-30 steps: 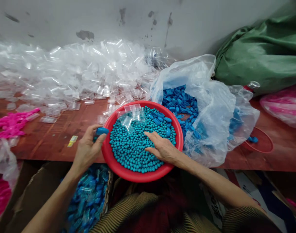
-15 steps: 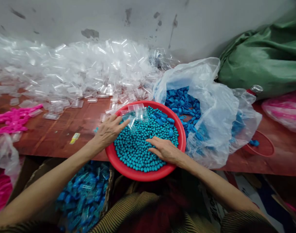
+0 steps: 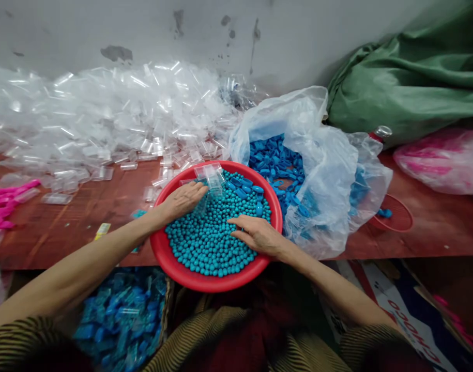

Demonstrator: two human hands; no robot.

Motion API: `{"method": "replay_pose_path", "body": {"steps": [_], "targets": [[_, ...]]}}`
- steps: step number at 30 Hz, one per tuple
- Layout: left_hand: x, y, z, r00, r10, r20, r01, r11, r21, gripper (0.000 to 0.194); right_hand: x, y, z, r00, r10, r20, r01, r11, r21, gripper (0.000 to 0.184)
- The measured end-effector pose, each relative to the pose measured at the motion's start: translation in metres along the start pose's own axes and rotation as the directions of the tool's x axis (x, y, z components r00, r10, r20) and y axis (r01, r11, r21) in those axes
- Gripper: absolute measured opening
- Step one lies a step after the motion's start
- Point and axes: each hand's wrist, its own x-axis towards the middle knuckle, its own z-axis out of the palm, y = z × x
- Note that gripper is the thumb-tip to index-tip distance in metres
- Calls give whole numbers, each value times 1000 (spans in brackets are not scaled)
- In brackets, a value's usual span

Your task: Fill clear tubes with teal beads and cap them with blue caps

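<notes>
A red basin [image 3: 157, 258] holds many small turquoise beads [image 3: 205, 248]. Over its left part, my left hand [image 3: 185, 200] has its fingers closed together on a clear plastic container [image 3: 200, 207]; their tips are partly hidden. More clear containers [image 3: 212, 175] lie on the beads just beyond those fingertips. On the right side of the basin, my right hand [image 3: 255, 235] reaches down to the beads, thumb and forefinger apart, with nothing visible between them. Several glossy blue scoop-shaped pieces [image 3: 242, 190] rest on the beads near the far right rim.
Clear containers form a large pile [image 3: 104, 119] along the wall. Right of the basin, a plastic bag [image 3: 325, 160] spills blue pieces [image 3: 277, 157]. Pink pieces [image 3: 7, 204] lie at left. Below the table edge sits a box of blue pieces [image 3: 123, 315]. A green sack [image 3: 407, 88] stands back right.
The view has swung right, so the scene sits further left. My left hand has moved in onto the clear containers, its fingers drawing together. My right hand stays low over the beads.
</notes>
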Motion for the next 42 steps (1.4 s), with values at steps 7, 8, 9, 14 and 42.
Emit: {"method": "replay_pose_path", "body": {"steps": [7,8,9,14,42], "targets": [[-8,28,-19,962,-61,266,111,978,-177,19,-1,13,-25,978,88,-188,-61,988,143,29],[-4,32,-19,946,-65,317,131,973,-191,18,-1,16,-31,967,122,-225,-85,982,167,29],[2,36,-17,930,-60,361,142,969,-204,18,-1,18,-36,954,158,-254,-111,976,188,30],[36,66,13,895,-19,446,191,919,-344,11,-4,23,-52,910,248,-332,-172,955,242,30],[52,87,48,829,-316,461,559,444,-700,14,45,19,-36,857,479,-191,-498,675,-544,29]]}}
